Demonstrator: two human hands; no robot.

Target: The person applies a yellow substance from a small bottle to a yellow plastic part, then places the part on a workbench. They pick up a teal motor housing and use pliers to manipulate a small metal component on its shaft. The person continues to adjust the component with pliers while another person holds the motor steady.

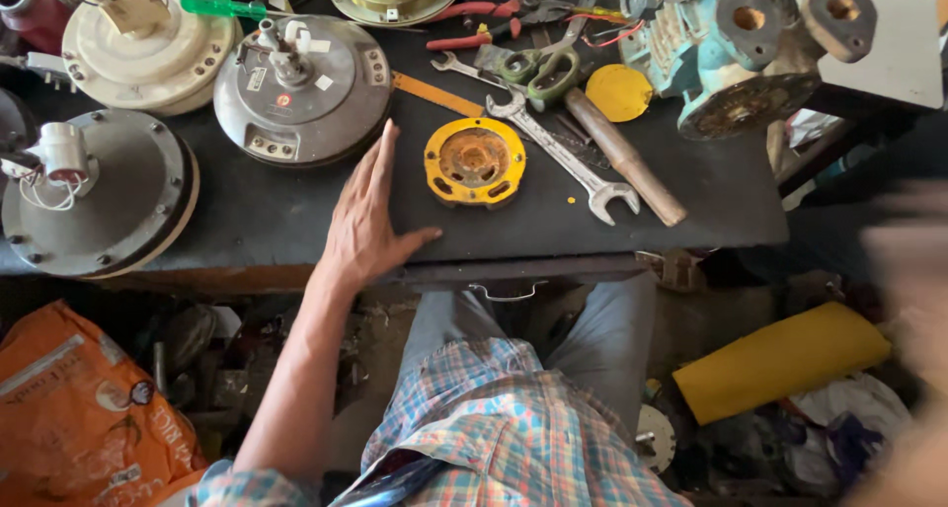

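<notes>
The left hand (365,221) lay flat and empty, fingers released, on the matte black workbench (276,221). At its two o'clock sat a round, rusty yellow-rimmed disc (475,160). The right hand (913,300) was blurred; its grip couldn't be told.

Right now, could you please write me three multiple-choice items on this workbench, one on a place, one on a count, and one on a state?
1. Where does the round yellow part with the rusty centre lie?
A. on the dark benchtop, right of the left hand
B. on the floor
C. atop a fan motor

2. How many round grey or cream fan motor housings show at the bench's left?
A. one
B. three
C. six

3. How is the left hand?
A. clenched on a spanner
B. flat, fingers straight, holding nothing
C. gripping scissors

Key: 1 A, it rests on the bench beside the hand, apart from it. 2 B, three housings show there. 3 B, the palm lies open on the bench.
</notes>
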